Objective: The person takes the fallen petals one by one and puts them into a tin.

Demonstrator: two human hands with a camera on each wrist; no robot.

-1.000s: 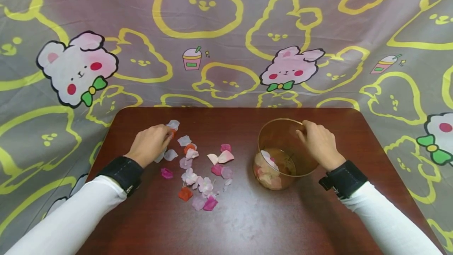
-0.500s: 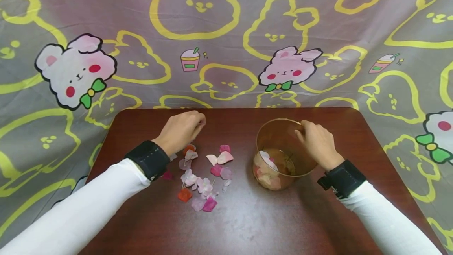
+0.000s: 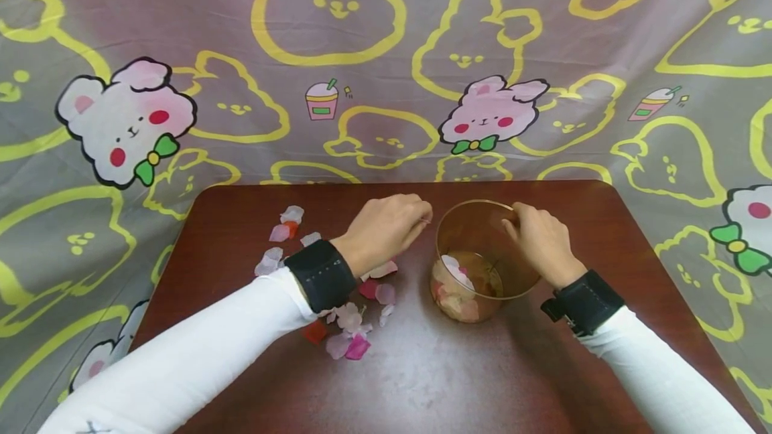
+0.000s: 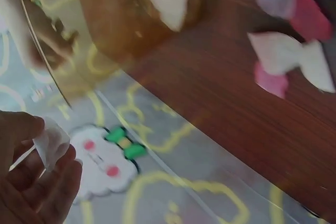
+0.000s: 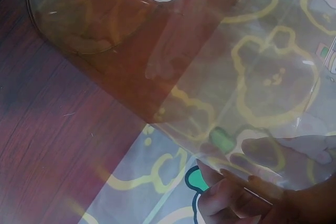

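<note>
The left hand (image 3: 389, 230) pinches a whitish petal (image 4: 51, 142) between thumb and fingertips, a light hold that seems suited to something so thin and easily creased. It is just beside the left edge of the clear, amber-tinted bowl (image 3: 473, 230), close to the rim and not over the opening.

The right hand (image 3: 543, 243) grips the rim at the opposite side, the thin wall caught between thumb and fingers. Most likely this keeps the bowl steady, and holding it from the right leaves the left side of the mouth free to reach.

The bowl stands on the brown table (image 3: 410, 387), right of the middle. Inside, petals (image 3: 455, 293) in white, cream and pink gather low on the left, showing through the wall. A thin dark line near the bottom may be a stem, but the tinted wall blurs it.

Further left, more loose things lie scattered on the table within the left hand's reach: pale petals (image 3: 269, 261), an orange petal (image 3: 314, 333), a magenta petal (image 3: 357, 347) and small blossoms (image 3: 348, 317). The left forearm covers part of this spread. Behind the table hangs a cartoon-printed cloth (image 3: 380, 32).
</note>
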